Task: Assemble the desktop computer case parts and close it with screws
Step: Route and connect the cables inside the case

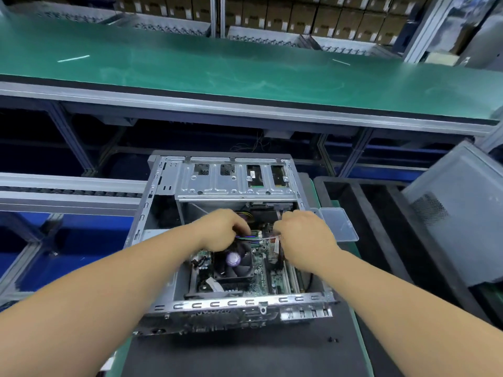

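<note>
On the dark mat of the work surface [245, 355] an open desktop computer case [163, 213] lies on its side, its side panel off and the inside facing up, its rear port edge nearest the person. Both hands reach down into it from above. The left hand [220, 229] has its fingers curled down over the top edge of the cooler fan [232, 263], near the multicoloured cables [245, 236]; whether this grip actually has hold of a cable I cannot tell, since the fingertips are hidden. The right hand [304, 238] is curled too, its grip pinching a thin flat cable [268, 236] that runs leftward toward the other hand. Beneath them shows the green motherboard [261, 268]. The metal drive cage [234, 180] spans the far end of the case. A clear plastic box [339, 224] sits just beside the case on the right, and two small dark screws [333, 340] lie on the mat near the case's near right corner. A grey side panel [462, 213] leans at the far right, and a green conveyor belt [245, 72] runs across behind.
</note>
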